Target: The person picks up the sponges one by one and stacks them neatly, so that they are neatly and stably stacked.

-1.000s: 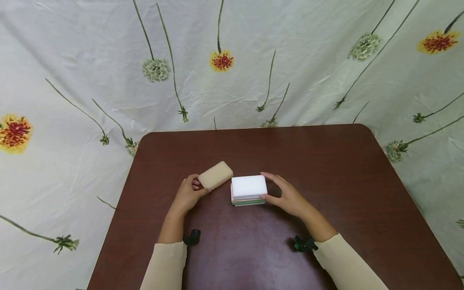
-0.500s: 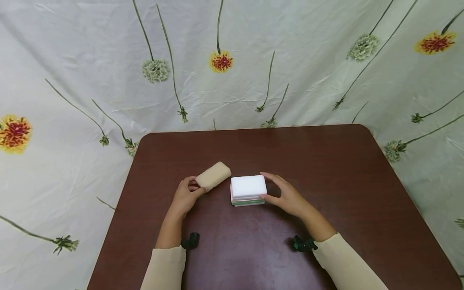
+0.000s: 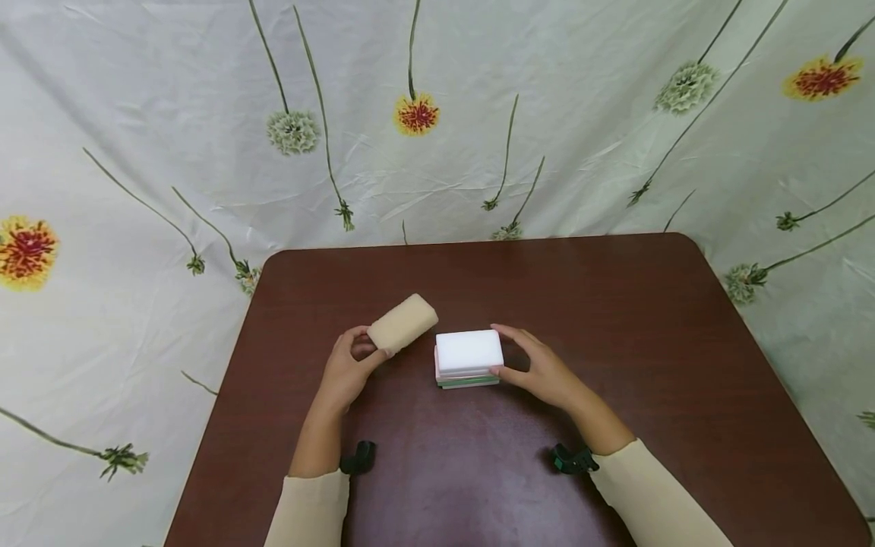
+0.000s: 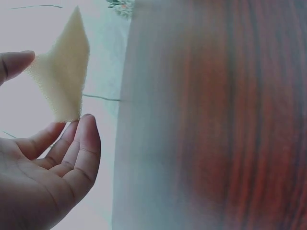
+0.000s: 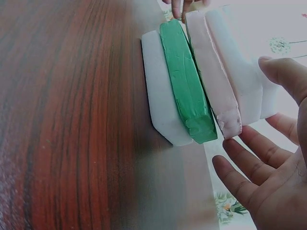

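Observation:
My left hand (image 3: 349, 368) pinches a beige sponge (image 3: 402, 324) by its near left end, between thumb and fingers. In the left wrist view the porous sponge (image 4: 64, 67) is held up against the pale backdrop, apart from the table. Right of it stands a stack of flat blocks (image 3: 469, 352), white on top. My right hand (image 3: 543, 372) grips this stack at its right end, thumb on the near side and fingers on the far side. The right wrist view shows its layers: a white block (image 5: 163, 91) lowest, then a green block (image 5: 187, 81), a pale pink block (image 5: 213, 72) and white ones above.
A dark red-brown table (image 3: 615, 304) with rounded far corners bears the stack. Behind it hangs a white cloth (image 3: 588, 76) printed with flowers. Dark wrist straps (image 3: 358, 458) sit on both forearms, at the cuffs of cream sleeves (image 3: 311, 509).
My left hand has moved slightly left with the beige sponge, then the sponge's far end has tipped upward. The right hand and the stack have stayed in place.

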A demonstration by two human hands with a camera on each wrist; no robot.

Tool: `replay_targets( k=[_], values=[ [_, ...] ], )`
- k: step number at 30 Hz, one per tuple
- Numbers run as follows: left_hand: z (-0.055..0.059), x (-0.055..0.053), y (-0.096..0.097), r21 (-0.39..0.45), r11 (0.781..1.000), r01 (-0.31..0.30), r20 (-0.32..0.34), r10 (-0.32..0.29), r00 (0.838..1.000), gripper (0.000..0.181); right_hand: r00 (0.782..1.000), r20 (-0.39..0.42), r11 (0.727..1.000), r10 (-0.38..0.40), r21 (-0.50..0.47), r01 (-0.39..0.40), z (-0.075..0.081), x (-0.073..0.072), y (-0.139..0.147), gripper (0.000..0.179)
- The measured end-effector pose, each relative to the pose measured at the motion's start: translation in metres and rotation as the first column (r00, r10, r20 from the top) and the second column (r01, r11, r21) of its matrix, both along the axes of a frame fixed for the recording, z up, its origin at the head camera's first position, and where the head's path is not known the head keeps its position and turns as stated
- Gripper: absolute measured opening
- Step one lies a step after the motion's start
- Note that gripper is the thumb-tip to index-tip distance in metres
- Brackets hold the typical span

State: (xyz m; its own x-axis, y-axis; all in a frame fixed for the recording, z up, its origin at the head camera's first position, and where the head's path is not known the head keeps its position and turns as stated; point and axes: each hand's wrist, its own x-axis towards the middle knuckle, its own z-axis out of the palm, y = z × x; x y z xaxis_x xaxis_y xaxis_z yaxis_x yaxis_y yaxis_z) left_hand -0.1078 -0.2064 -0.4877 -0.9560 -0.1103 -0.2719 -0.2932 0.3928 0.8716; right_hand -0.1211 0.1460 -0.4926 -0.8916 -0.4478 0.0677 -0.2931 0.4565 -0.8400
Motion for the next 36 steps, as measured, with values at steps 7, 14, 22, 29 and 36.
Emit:
replay_targets(
  k=[7, 14, 22, 29, 36],
  values=[
    [0.013, 0.004, 0.003, -0.017, 1.000, 0.017, -0.039, -0.018, 0.999, 0.073, 1.000, -0.009, 1.000, 0.002, -0.002, -0.002, 0.000, 0.000, 0.000, 0.071],
    [0.032, 0.009, 0.013, -0.016, 0.998, 0.056, -0.129, -0.058, 0.990, 0.068, 1.000, -0.002, 1.000, 0.001, -0.004, -0.001, -0.001, -0.001, 0.000, 0.071],
    [0.045, 0.016, 0.028, -0.025, 0.988, 0.151, -0.156, -0.153, 0.976, 0.070, 1.000, 0.007, 1.000, -0.002, 0.005, 0.002, -0.001, 0.000, 0.000, 0.071],
    [0.044, 0.016, 0.042, -0.007, 0.978, 0.208, -0.229, -0.204, 0.952, 0.067, 1.000, 0.009, 1.000, -0.006, -0.005, 0.006, 0.000, 0.000, 0.000, 0.071],
    [0.041, 0.018, 0.053, 0.001, 0.964, 0.267, -0.277, -0.257, 0.926, 0.066, 1.000, -0.002, 1.000, -0.016, -0.004, 0.016, 0.000, 0.000, 0.000, 0.070]
  ],
)
